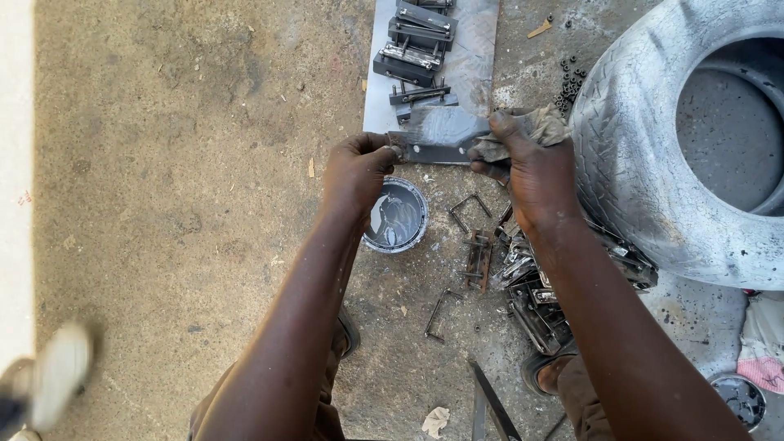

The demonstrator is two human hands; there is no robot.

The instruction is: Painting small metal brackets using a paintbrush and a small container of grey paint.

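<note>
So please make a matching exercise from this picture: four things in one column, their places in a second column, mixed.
Things:
1. metal bar
2. tin of paint
3. tyre
4. rag

Places:
a. in the right hand
b. on the ground below the left hand
c. held between both hands
d. at the right of the picture

Pairs: 1-c, 2-b, 3-d, 4-a

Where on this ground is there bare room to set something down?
Left of the round paint tin and the grey metal sheet, the concrete lies bare. It is crowded between the tin and the silver-painted tyre, where metal brackets pile up.
</note>
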